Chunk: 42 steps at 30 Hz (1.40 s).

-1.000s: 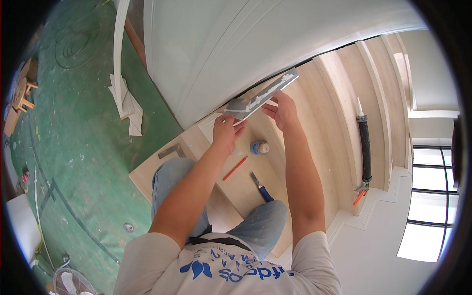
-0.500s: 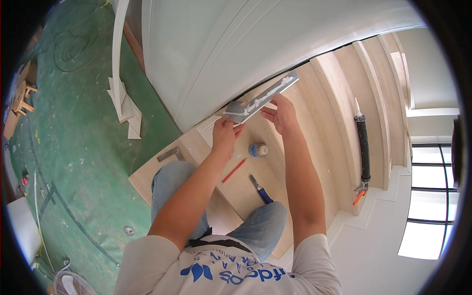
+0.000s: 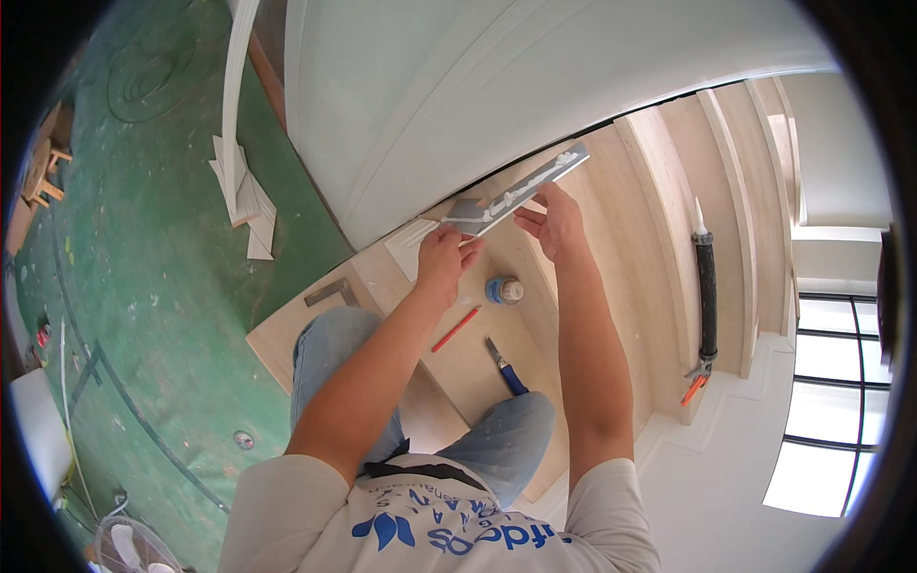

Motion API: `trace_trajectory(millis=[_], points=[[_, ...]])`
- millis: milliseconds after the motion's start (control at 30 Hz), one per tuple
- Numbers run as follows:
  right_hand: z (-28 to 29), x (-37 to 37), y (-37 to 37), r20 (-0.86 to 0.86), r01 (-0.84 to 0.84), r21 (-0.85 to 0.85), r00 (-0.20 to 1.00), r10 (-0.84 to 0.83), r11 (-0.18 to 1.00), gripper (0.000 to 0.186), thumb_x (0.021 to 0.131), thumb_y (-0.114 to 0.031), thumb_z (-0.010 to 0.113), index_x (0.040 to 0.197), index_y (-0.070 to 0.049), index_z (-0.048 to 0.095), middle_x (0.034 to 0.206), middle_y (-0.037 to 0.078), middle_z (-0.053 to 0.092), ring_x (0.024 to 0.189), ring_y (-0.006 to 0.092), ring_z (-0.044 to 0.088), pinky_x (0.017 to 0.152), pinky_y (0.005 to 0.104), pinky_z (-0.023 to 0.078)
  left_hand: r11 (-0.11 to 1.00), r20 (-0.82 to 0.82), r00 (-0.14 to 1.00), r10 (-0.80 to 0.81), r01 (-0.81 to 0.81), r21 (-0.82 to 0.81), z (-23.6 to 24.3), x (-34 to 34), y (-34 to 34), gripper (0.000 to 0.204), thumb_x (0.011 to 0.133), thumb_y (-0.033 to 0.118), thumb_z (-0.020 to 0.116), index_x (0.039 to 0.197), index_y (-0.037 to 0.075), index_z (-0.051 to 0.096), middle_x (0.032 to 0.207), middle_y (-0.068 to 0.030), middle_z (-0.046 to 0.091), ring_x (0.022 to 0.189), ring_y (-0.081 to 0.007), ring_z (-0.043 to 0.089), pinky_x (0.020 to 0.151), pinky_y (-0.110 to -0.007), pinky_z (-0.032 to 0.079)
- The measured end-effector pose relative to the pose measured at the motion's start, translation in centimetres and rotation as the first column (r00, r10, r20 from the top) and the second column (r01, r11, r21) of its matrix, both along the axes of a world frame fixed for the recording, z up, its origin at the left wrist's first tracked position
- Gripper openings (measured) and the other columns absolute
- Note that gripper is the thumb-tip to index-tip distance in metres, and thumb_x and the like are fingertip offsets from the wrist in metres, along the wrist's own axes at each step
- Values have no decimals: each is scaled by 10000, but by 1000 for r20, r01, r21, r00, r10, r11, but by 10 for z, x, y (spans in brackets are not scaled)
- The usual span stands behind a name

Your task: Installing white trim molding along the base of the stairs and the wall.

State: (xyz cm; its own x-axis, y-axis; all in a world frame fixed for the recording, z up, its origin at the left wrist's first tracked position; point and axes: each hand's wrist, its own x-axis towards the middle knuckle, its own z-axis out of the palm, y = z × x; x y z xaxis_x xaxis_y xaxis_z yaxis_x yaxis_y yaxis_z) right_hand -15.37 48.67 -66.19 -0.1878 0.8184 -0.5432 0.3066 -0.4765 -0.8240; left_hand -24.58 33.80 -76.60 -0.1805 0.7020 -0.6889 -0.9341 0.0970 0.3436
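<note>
Both hands hold up a short strip of trim board [image 3: 506,212] by its lower long edge, above the stair step beside the pale wall. Its grey back faces up and carries a thick, uneven bead of white paste [image 3: 549,174]. My left hand [image 3: 445,262] pinches the near-left end, where a small angled piece shows. Further right, my right hand [image 3: 555,225] grips the edge with its fingers curled under. On the step below lie a blue-labelled jar [image 3: 502,290], a red pencil [image 3: 456,328] and a putty-knife-like blade with a blue handle [image 3: 511,376].
A black caulking gun [image 3: 706,296] with a white nozzle lies on the steps to the right. A metal square [image 3: 330,293] rests by my left knee. White trim offcuts [image 3: 250,205] lie on the green floor covering [image 3: 181,315]. A fan [image 3: 129,546] stands at lower left.
The view has shifted slightly. Both hands keep their hold on the trim board, which has barely moved against the steps.
</note>
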Motion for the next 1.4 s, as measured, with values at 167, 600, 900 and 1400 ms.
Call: trace_trajectory(millis=[167,600,900,1400], points=[[-3,-1,4,0,7,0,1000,-7,1000,466,981,-261,544,1322,54,504,1338,165,511,1007,350,683,807,394,595,1000,-5,1000,18,-18,-8,-1,-2,3,203,1085,193,478,1215,42,513,1173,-98,640,1022,-199,703,818,-308,561],[1,-24,-2,-67,68,30,996,-66,997,424,974,-287,579,1247,31,519,1192,140,526,1006,346,678,799,387,599,999,-442,896,-49,48,-14,8,-12,0,440,1030,194,559,1399,-12,434,1242,-118,637,1018,-224,705,874,-339,533],[-4,-28,2,-75,87,102,994,-79,991,466,930,-305,617,1208,65,564,1079,141,619,827,279,728,673,366,616,957,-968,-36,-247,150,-250,51,-36,-19,348,993,246,661,1250,19,602,1024,-117,735,883,-250,743,801,-380,561],[-1,-23,5,-56,124,227,992,-114,966,425,895,-291,601,830,124,669,713,218,705,555,271,697,531,378,605,983,-958,-266,-109,117,-144,63,-50,-7,248,997,305,662,1088,89,742,936,-116,769,809,-288,744,712,-404,569]])
